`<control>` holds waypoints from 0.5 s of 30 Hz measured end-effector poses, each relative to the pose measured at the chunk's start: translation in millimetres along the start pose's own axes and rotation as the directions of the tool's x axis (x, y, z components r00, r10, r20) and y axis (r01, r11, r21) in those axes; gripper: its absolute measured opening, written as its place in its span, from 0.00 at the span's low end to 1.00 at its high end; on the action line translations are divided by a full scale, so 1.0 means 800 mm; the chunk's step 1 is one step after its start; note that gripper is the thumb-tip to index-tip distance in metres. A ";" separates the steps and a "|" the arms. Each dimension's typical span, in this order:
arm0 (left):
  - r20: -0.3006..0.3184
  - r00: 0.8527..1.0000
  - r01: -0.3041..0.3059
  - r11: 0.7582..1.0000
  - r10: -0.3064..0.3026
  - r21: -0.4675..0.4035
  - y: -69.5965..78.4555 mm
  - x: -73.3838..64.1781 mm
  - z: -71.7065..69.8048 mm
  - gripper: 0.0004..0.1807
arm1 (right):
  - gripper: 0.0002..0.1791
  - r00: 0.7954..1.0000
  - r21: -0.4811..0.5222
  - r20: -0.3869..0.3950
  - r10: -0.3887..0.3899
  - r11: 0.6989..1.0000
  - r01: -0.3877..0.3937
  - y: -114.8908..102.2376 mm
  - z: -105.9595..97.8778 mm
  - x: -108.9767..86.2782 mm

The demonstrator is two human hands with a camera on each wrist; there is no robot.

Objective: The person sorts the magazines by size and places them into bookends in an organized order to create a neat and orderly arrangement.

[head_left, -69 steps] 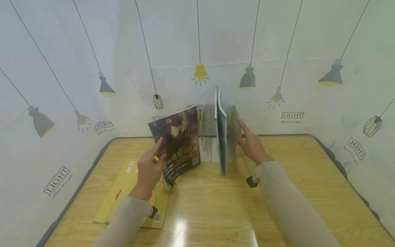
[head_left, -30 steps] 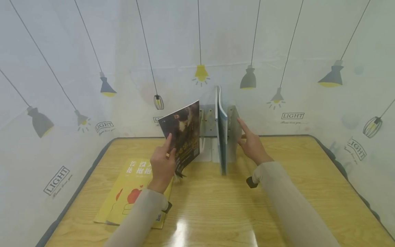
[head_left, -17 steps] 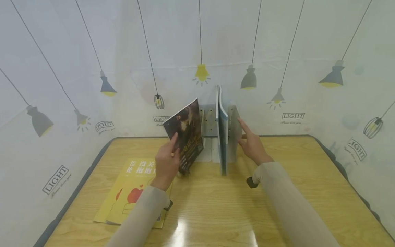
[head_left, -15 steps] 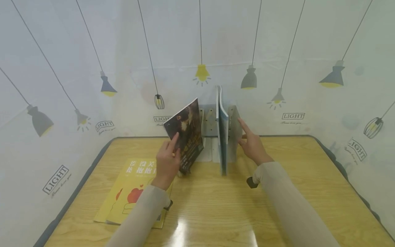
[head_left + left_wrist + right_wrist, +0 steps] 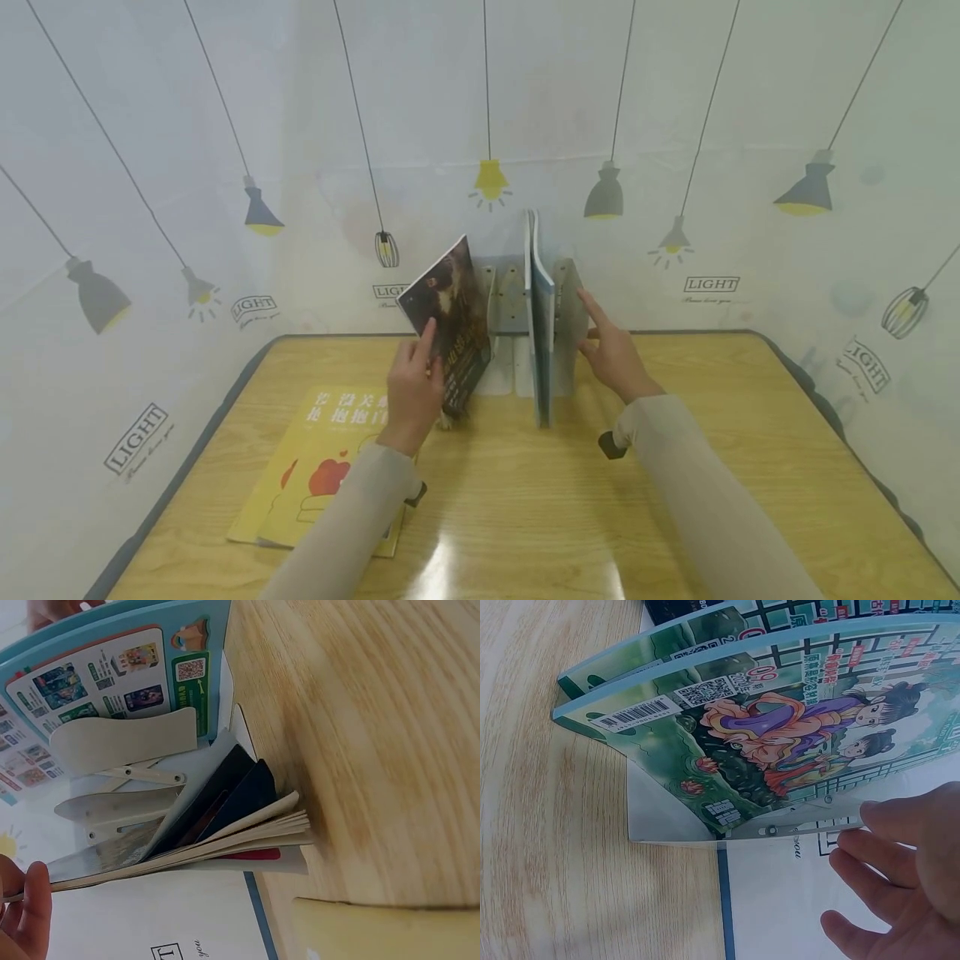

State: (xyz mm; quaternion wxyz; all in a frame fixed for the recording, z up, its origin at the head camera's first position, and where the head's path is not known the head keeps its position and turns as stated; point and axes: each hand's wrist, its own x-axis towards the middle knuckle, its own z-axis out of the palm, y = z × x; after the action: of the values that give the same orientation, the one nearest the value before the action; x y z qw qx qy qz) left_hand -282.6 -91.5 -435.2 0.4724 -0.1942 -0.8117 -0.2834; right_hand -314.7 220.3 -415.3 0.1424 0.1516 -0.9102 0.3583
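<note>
In the head view my left hand (image 5: pixel 416 387) pinches a dark-covered magazine (image 5: pixel 453 317) by its left side. The magazine leans left of a metal bookend (image 5: pixel 512 287); in the left wrist view its lower pages (image 5: pixel 281 821) fan apart above the wooden table. My right hand (image 5: pixel 618 354) holds the bookend's right upright plate (image 5: pixel 572 312) at its edge, digits either side in the right wrist view. Between the bookend's plates stand two light-blue-edged magazines (image 5: pixel 538 325). The right wrist view shows their green illustrated cover (image 5: pixel 772 735) and barcode.
Two yellow magazines (image 5: pixel 330 442) with red hearts overlap flat on the table (image 5: pixel 495 500), partly under my left forearm. Behind the table rises a pale backdrop (image 5: pixel 420 100) printed with hanging lamps.
My left hand has carried the dark magazine rightward toward the bookend, uncovering more of the yellow magazines. Over the last half second its top has tipped slightly left. My right hand stays put.
</note>
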 end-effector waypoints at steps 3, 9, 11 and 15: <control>-0.011 1.000 0.011 1.000 -0.011 0.001 0.001 0.001 0.001 0.32 | 0.49 1.000 -0.002 0.000 0.002 1.000 -0.002 0.000 0.000 0.000; -0.026 0.999 0.022 1.000 -0.022 0.015 0.001 0.003 0.006 0.32 | 0.49 1.000 -0.004 0.001 0.004 1.000 -0.004 -0.001 -0.001 0.000; -0.018 0.999 0.032 0.999 -0.031 0.022 0.000 0.002 0.009 0.32 | 0.49 1.000 -0.003 0.001 0.006 1.000 -0.006 -0.002 -0.001 0.000; -0.003 0.999 0.049 0.998 -0.049 0.044 -0.003 0.002 0.013 0.32 | 0.48 1.000 0.000 0.006 0.018 1.000 -0.018 -0.003 -0.002 -0.001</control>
State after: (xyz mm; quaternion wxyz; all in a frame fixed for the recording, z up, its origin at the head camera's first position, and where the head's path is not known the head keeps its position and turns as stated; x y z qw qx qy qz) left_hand -291.9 -86.6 -439.0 0.4700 -0.1635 -0.8219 -0.2773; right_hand -312.9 219.6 -413.0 0.1365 0.1447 -0.9118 0.3592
